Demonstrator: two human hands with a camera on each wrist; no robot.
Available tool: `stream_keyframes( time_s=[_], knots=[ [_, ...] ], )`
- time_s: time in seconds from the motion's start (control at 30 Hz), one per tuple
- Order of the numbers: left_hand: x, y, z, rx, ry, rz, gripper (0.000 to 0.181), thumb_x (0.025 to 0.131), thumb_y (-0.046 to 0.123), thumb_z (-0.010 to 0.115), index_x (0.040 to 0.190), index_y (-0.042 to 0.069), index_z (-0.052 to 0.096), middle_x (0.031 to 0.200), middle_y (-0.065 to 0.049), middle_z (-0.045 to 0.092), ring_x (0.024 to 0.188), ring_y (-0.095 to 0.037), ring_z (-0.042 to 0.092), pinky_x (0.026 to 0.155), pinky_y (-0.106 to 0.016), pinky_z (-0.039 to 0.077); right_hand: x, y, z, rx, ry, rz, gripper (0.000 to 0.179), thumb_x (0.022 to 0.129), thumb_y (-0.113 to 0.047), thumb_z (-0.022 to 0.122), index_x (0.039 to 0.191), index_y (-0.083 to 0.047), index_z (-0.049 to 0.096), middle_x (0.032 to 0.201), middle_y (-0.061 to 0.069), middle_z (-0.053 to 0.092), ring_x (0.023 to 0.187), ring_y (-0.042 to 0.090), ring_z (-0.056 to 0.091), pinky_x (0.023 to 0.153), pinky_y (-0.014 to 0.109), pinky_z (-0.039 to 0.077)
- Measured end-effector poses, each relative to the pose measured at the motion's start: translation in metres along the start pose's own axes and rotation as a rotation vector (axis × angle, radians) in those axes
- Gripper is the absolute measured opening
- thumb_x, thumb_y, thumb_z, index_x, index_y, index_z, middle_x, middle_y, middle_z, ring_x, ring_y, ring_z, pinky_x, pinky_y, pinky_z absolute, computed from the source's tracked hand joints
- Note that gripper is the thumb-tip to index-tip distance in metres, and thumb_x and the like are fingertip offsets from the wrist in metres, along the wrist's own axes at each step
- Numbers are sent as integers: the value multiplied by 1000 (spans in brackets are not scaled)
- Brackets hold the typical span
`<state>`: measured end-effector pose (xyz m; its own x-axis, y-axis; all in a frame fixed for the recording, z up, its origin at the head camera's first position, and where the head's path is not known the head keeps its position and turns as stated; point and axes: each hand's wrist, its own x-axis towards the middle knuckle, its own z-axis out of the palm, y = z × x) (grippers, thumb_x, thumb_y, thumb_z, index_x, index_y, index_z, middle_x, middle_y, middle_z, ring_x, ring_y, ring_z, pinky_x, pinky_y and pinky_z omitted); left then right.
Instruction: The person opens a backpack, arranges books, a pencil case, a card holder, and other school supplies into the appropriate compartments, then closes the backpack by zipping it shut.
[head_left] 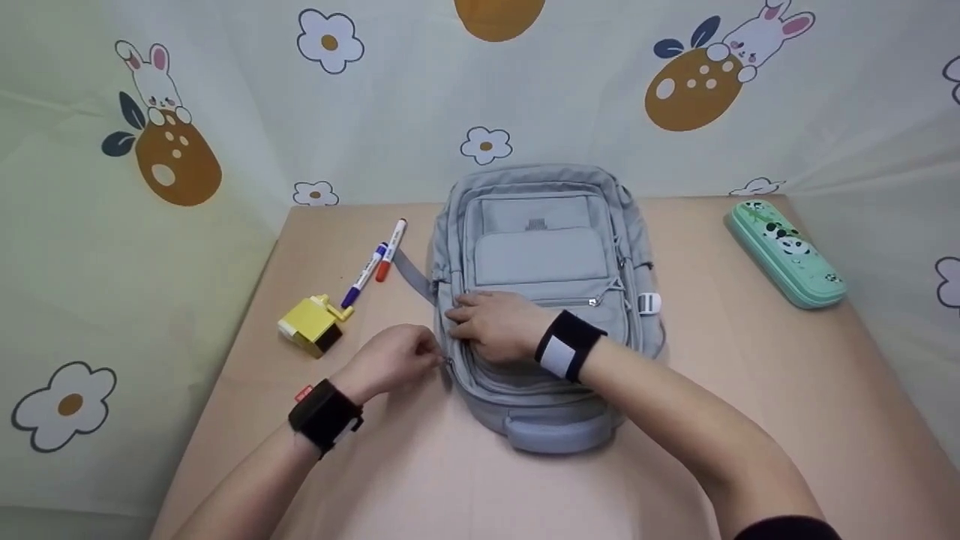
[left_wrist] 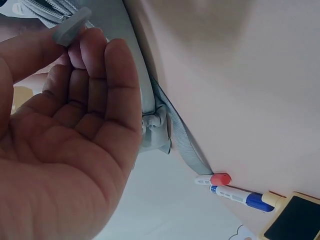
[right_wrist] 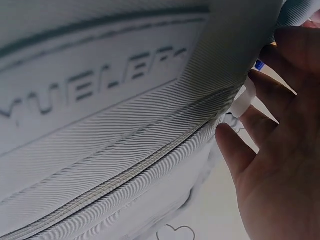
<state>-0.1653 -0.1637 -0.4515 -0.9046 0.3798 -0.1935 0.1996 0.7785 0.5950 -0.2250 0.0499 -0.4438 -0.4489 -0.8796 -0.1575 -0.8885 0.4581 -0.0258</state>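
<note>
A grey backpack (head_left: 540, 256) lies on the table with its front facing up and its top handle (head_left: 561, 435) toward me. At its left edge, my left hand (head_left: 390, 358) pinches a grey zipper pull (left_wrist: 74, 27) between thumb and fingers, with the zipper teeth (left_wrist: 47, 10) just behind it in the left wrist view. My right hand (head_left: 501, 326) rests on the front of the backpack near that same edge, its fingers spread and slightly bent. A raised brand patch (right_wrist: 100, 80) and a zipper line (right_wrist: 120, 180) show close up in the right wrist view.
Left of the backpack lie a blue-capped marker (head_left: 364, 276), a red-capped marker (head_left: 391, 251) and a yellow crank-handled object (head_left: 310, 324), perhaps a pencil sharpener. A grey strap (head_left: 412, 274) extends toward the markers. A green panda pencil case (head_left: 786, 255) sits at the right.
</note>
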Motion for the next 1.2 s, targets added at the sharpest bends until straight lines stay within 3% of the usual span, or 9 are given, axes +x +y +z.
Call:
stream_keyframes(
  time_s=[0.13,0.37,0.47,0.63,0.83,0.97,1.1,1.2],
  knots=[
    [0,-1,2,-30,11,-29,7,96,15,72,100,10,74,85,1,65,75,-17,58,68,-35,49,-6,-4,-3,22,35,-15,41,102,-16,48,140,-20,65,154,4,50,147,30,36,121,42,26],
    [-5,-5,6,-36,53,-9,9,95,17,73,95,9,71,83,2,63,75,-17,56,70,-35,48,-25,-14,-8,46,102,-100,38,101,-13,52,134,-19,69,147,6,57,142,31,44,115,46,37],
    [-8,-7,7,-54,57,-24,9,95,18,73,96,9,72,85,2,64,77,-17,56,73,-36,49,-29,-16,-4,50,74,-98,39,102,-15,52,139,-19,66,147,6,57,141,30,46,114,46,38],
    [-13,-6,10,-85,40,-31,8,95,15,71,94,7,70,86,0,65,77,-17,57,72,-37,51,-30,-18,4,50,-31,-46,45,102,-17,51,147,-21,57,155,2,48,146,28,38,118,49,31],
    [-22,10,17,-159,-42,-29,6,97,15,68,96,9,70,83,1,62,73,-16,56,63,-32,47,-28,-21,5,43,-118,-14,51,99,-13,52,150,-22,54,160,0,41,150,29,30,121,52,24],
    [-28,29,26,-180,-107,61,9,98,18,67,95,11,71,78,4,60,68,-13,55,60,-31,44,-27,-22,6,29,-141,1,54,98,-11,53,150,-21,53,161,0,39,151,29,28,121,49,23],
    [-31,39,34,-161,-105,130,8,97,19,68,93,13,71,78,7,61,68,-11,55,61,-29,46,-27,-23,7,24,-130,9,54,98,-11,52,151,-20,53,161,0,39,152,29,27,122,48,22],
    [-32,38,36,-186,-95,111,7,96,19,69,92,14,72,79,8,62,68,-10,55,61,-29,46,-28,-24,8,19,-113,0,52,99,-12,52,151,-19,53,161,0,40,151,29,28,121,48,24]
  ],
)
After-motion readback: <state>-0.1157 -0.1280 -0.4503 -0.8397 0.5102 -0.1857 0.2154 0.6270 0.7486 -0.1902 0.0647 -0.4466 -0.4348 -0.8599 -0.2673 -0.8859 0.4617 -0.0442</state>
